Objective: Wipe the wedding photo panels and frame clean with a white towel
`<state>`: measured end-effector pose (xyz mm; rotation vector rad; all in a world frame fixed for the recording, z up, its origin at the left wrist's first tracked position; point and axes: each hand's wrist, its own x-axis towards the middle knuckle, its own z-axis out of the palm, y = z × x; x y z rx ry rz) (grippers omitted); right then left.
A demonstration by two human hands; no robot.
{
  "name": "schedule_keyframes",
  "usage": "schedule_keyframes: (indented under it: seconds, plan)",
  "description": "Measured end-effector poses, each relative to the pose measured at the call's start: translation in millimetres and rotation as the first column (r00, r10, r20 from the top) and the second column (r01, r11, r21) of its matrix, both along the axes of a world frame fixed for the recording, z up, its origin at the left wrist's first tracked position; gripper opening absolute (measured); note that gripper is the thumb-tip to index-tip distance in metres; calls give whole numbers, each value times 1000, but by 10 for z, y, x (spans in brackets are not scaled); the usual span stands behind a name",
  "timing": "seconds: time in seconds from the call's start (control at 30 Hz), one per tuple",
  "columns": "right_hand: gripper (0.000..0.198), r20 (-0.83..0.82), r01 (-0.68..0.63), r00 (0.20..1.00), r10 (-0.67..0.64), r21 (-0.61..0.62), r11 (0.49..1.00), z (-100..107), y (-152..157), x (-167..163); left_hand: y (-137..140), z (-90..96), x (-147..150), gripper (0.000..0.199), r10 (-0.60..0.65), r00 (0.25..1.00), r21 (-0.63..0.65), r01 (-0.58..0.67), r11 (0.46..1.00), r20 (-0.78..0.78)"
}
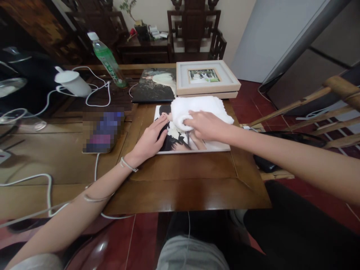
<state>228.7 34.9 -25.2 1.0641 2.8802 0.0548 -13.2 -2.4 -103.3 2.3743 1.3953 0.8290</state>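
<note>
A photo panel (pixel 180 144) with a white edge lies flat on the wooden table (pixel 182 187) in front of me. Spread over its upper right part is a fluffy white towel (pixel 202 107). My right hand (pixel 204 124) grips the towel's near left side and presses it on the picture. With fingers stretched out, my left hand (pixel 150 138) rests on the panel's left edge. The towel covers much of the picture, and some of my right fingers are hidden in its folds.
Behind the panel lie a dark photo panel (pixel 156 84) and a light wooden picture frame (pixel 208 78). To the left are a phone (pixel 103 133) on a white cable, a lidded white cup (pixel 73 82) and a green bottle (pixel 108 62). A wooden chair (pixel 315 120) stands at right.
</note>
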Motion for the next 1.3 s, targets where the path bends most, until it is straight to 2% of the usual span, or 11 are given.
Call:
schedule_keyframes:
  seconds: [0.13,0.23,0.37,0.57,0.67,0.77,0.87,1.0,1.13,1.2,1.3]
  plan:
    - [28,-27,40,999,-41,-46,998,32,265,-112,-13,20,5,51,1,1000,-5,-1,1000,-3]
    - [32,-15,42,999,-43,-21,999,-7,219,-158,-14,20,7,51,2,1000,0,-2,1000,-6]
    - [52,83,-2,997,2,9,1000,-97,-176,-137,-1,10,10,51,6,1000,9,-6,1000,1]
    - [48,124,-132,982,144,-94,987,7,-949,-17,-4,26,13,52,1,1000,1,-1,1000,-4]
    - [46,96,-167,979,183,-152,974,111,-1105,-4,-11,28,10,51,8,1000,0,-8,1000,-15]
    - [44,49,-171,982,181,-166,971,154,-963,9,-7,17,6,51,3,1000,14,-3,1000,-18]
    - [42,32,-72,997,76,-118,990,123,-595,53,1,3,5,51,1,1000,27,-1,1000,-12]
    - [41,35,37,999,-37,-7,999,-12,-114,76,4,-9,15,51,-9,1000,33,9,999,-10]
    - [54,33,75,996,-78,71,995,-151,27,-53,-4,-27,37,52,2,1000,36,-3,999,19]
    - [58,62,55,996,-57,31,998,-167,-22,-151,-10,-33,38,54,-3,998,79,-1,997,60]
    - [52,60,-127,990,129,-35,991,-140,-162,-276,-11,-33,11,58,-29,992,164,9,986,121]
